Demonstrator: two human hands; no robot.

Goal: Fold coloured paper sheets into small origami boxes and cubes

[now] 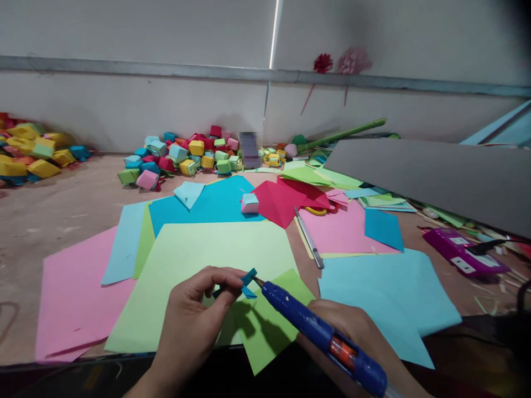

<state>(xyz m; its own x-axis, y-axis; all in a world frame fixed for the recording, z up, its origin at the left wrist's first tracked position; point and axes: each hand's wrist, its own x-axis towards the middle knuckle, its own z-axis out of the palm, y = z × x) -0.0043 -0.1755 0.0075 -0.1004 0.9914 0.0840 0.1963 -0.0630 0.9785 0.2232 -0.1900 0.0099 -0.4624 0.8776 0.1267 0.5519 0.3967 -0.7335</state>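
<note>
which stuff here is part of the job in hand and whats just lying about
In use:
- folded blue paper in left hand
- glue gun in right hand
- probably the paper cubes

Just lying about, it seems:
- craft knife
- red flower
- green stalk

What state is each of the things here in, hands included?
Left hand: pinching small blue paper
Right hand: gripping glue gun
Small blue paper: folded
Glue gun: tip at the blue paper
Pink and blue box: folded up
Knife: lying down, blade unclear
Power strip: black cable attached
Large pale green sheet: spread out, partly covered
</note>
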